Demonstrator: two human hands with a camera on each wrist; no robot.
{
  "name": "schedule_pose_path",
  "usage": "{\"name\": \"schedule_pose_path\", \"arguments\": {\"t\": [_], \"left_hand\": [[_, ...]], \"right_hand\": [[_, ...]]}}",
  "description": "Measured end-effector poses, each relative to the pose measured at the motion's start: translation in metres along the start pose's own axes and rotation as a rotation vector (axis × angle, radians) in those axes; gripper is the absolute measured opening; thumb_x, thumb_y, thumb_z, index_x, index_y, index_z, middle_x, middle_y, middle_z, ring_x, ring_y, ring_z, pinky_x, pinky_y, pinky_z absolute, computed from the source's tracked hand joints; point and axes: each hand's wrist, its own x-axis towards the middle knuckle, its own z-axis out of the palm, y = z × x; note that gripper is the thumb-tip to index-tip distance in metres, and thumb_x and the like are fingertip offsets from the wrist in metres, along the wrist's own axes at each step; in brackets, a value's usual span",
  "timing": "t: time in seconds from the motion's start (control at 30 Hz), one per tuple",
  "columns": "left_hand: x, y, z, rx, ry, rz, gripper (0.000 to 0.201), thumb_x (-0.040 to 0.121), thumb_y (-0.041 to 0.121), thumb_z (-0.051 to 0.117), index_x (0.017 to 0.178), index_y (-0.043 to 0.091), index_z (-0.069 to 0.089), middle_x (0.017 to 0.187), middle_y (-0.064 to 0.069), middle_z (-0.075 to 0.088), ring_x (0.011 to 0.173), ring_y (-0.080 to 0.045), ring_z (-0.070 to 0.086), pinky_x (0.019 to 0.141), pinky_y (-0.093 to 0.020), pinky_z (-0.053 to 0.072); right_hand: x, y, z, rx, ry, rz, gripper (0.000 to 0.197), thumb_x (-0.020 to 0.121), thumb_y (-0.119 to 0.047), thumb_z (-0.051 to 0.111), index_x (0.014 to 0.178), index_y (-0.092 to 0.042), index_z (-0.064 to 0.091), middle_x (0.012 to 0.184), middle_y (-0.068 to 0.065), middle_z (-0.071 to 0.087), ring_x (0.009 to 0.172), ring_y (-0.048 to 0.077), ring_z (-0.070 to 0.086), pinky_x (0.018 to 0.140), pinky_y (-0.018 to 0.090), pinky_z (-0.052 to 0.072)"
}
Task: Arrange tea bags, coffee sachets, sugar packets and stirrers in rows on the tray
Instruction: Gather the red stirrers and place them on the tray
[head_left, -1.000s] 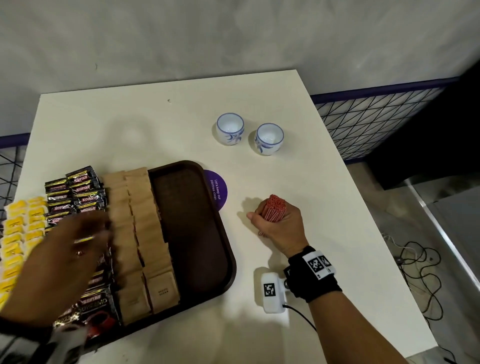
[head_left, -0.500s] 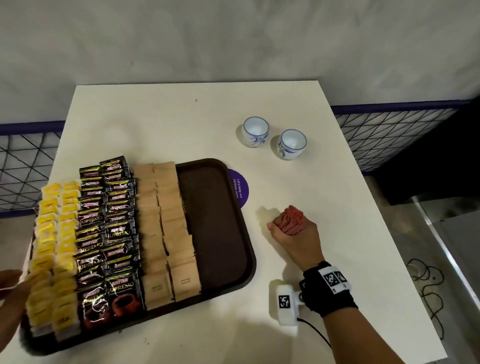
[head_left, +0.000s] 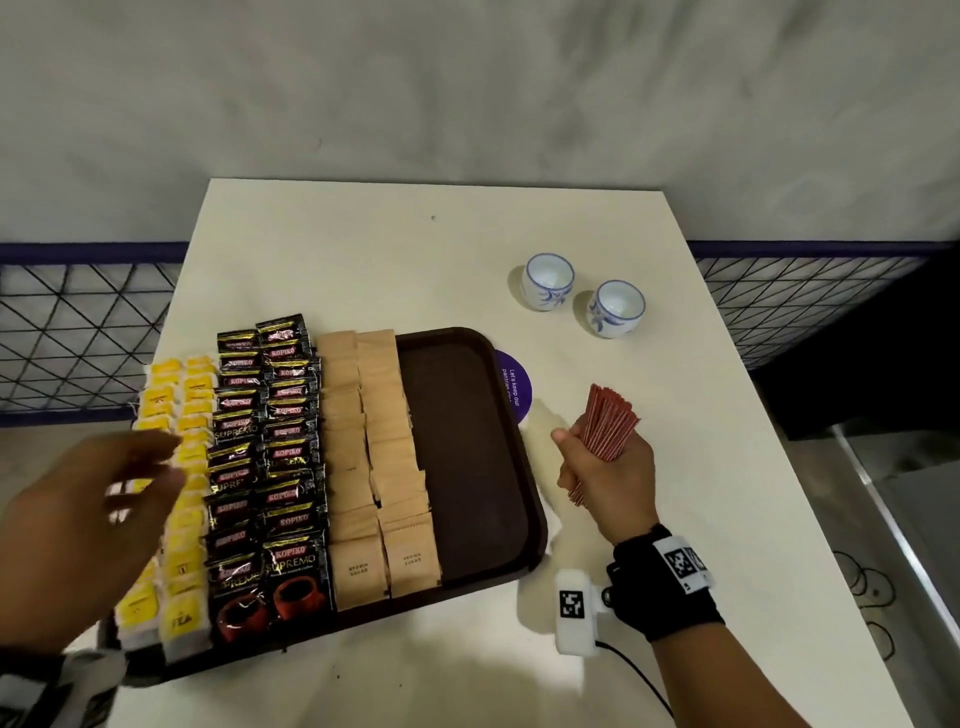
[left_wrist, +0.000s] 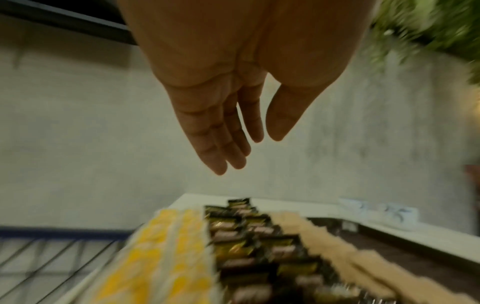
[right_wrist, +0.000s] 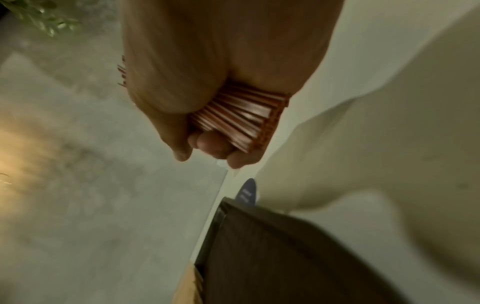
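The right hand (head_left: 602, 467) has its fingers (right_wrist: 215, 148) curled tight round a bundle of red stirrers (head_left: 608, 421), held just off the right rim of the brown tray (head_left: 467, 467) above the white table (head_left: 363, 260). The left hand (head_left: 88, 514), blurred, seems to hover with straight, loose fingers (left_wrist: 221, 148) over the yellow tea bags (head_left: 182, 519). Beside those lie two rows of black coffee sachets (head_left: 270, 457), then two rows of tan sugar packets (head_left: 374, 457); the tray's right strip is bare.

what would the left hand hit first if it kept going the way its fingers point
Probably the coffee sachets: the open left hand hangs over the tea bags, pointing toward them. Its height is unclear, so it might pass above.
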Motion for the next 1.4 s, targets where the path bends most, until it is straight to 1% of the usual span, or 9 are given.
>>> {"name": "schedule_pose_path", "arguments": {"t": [0.13, 0.23, 0.47, 0.63, 0.9, 1.03, 1.13, 1.27, 1.4], "left_hand": [[0.020, 0.103, 0.030, 0.001, -0.060, 0.358, 0.026, 0.092, 0.018, 0.064, 0.114, 0.031, 0.068, 0.103, 0.015, 0.067, 0.091, 0.003, 0.064, 0.075, -0.008, 0.051], [0.039, 0.147, 0.072, 0.039, -0.262, 0.447, 0.029, 0.094, 0.023, 0.065, 0.116, 0.042, 0.063, 0.114, 0.012, 0.065, 0.092, 0.001, 0.064, 0.078, -0.019, 0.055], [0.086, 0.188, 0.142, 0.172, -0.484, 0.364, 0.062, 0.093, 0.057, 0.056, 0.149, 0.034, 0.041, 0.138, -0.003, 0.056, 0.120, -0.021, 0.058, 0.100, -0.032, 0.045], [0.090, 0.192, 0.150, 0.131, -0.448, 0.355, 0.039, 0.099, 0.038, 0.058, 0.135, 0.025, 0.061, 0.135, -0.004, 0.063, 0.125, -0.021, 0.057, 0.106, -0.032, 0.042], [0.106, 0.193, 0.143, 0.121, -0.453, 0.328, 0.040, 0.104, 0.032, 0.050, 0.142, 0.021, 0.055, 0.143, -0.003, 0.058, 0.133, -0.019, 0.051, 0.107, -0.023, 0.033], [0.114, 0.167, 0.100, 0.073, -0.369, 0.238, 0.050, 0.102, 0.044, 0.048, 0.147, 0.022, 0.048, 0.145, -0.004, 0.055, 0.127, -0.019, 0.055, 0.104, -0.027, 0.039], [0.107, 0.121, 0.047, 0.056, -0.211, 0.110, 0.040, 0.097, 0.043, 0.057, 0.131, 0.023, 0.062, 0.120, 0.004, 0.067, 0.100, -0.014, 0.063, 0.087, -0.028, 0.044], [0.085, 0.029, -0.015, 0.150, -0.061, -0.158, 0.031, 0.092, 0.042, 0.066, 0.116, 0.022, 0.066, 0.098, 0.004, 0.067, 0.086, -0.018, 0.065, 0.079, -0.036, 0.049], [0.062, -0.087, -0.025, 0.139, 0.015, -0.332, 0.055, 0.077, 0.066, 0.066, 0.110, 0.022, 0.064, 0.093, -0.005, 0.069, 0.081, -0.025, 0.065, 0.080, -0.051, 0.055]], "right_hand": [[-0.002, -0.019, 0.026, -0.097, -0.161, -0.016, 0.023, 0.090, -0.018, 0.072, 0.075, -0.006, 0.059, 0.050, 0.013, 0.056, 0.042, 0.026, 0.052, 0.046, 0.032, 0.046], [-0.002, -0.028, 0.052, -0.192, -0.250, -0.017, 0.023, 0.089, -0.018, 0.070, 0.077, -0.004, 0.058, 0.051, 0.013, 0.057, 0.042, 0.025, 0.054, 0.049, 0.034, 0.048], [0.003, -0.035, 0.095, -0.313, -0.305, 0.035, 0.011, 0.086, -0.011, 0.066, 0.076, -0.014, 0.064, 0.049, 0.002, 0.062, 0.042, 0.017, 0.060, 0.045, 0.032, 0.048], [0.003, -0.043, 0.103, -0.347, -0.286, 0.043, 0.015, 0.085, -0.010, 0.064, 0.072, -0.015, 0.062, 0.047, 0.003, 0.062, 0.041, 0.017, 0.060, 0.042, 0.027, 0.045], [0.017, -0.050, 0.115, -0.380, -0.272, 0.051, 0.009, 0.083, -0.009, 0.060, 0.074, -0.009, 0.061, 0.052, 0.007, 0.063, 0.042, 0.022, 0.060, 0.041, 0.030, 0.046], [0.039, -0.048, 0.124, -0.547, -0.238, 0.075, 0.011, 0.074, -0.016, 0.061, 0.081, -0.008, 0.063, 0.069, 0.015, 0.068, 0.054, 0.033, 0.067, 0.048, 0.041, 0.058], [0.051, -0.052, 0.133, -0.706, -0.231, 0.058, 0.018, 0.071, -0.021, 0.061, 0.084, -0.008, 0.062, 0.078, 0.012, 0.068, 0.067, 0.033, 0.068, 0.059, 0.041, 0.061], [0.062, -0.055, 0.145, -0.893, -0.207, 0.075, 0.017, 0.077, -0.019, 0.064, 0.091, -0.010, 0.061, 0.089, 0.008, 0.066, 0.083, 0.031, 0.067, 0.069, 0.033, 0.055], [0.067, -0.055, 0.152, -1.005, -0.210, 0.147, 0.024, 0.081, -0.015, 0.064, 0.104, -0.006, 0.062, 0.102, 0.012, 0.066, 0.096, 0.032, 0.065, 0.071, 0.030, 0.049]]}}
